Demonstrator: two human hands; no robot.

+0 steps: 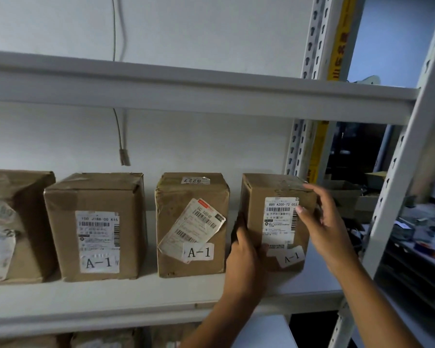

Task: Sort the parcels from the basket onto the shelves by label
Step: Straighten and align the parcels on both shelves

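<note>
— Setting the last box [278,222] on the shelf [136,295], right end of the row, standing on the board. Left hand [245,249] gripping its lower left corner, fingers wrapped round the side; right hand [320,219] at the upper right edge, fingers curved over the corner and thumb on the front, so gripping too.

— Noted. Label [290,257]?

— Reads A-1 but upside down, unlike the neighbouring box [192,224] and the one further left [96,227], both marked A-1 upright. Same group, likely fine to leave.

— Risks?

— Tipping, mostly. Tall narrow box, and a quick pull-away of the right hand could rock it towards the open end. Could also scrape the peeling slip [194,227] on the neighbour if pushed left.

— Room?

— Narrow gap to the neighbour, just enough for the left fingers. Bare board to the right up to the upright post [397,197]. Upper shelf [186,91] well above the box tops. Front edge of the board close to the box base; depth behind hard to judge, possibly near the wall [186,141].

— And the basket?

— Out of view.
</note>
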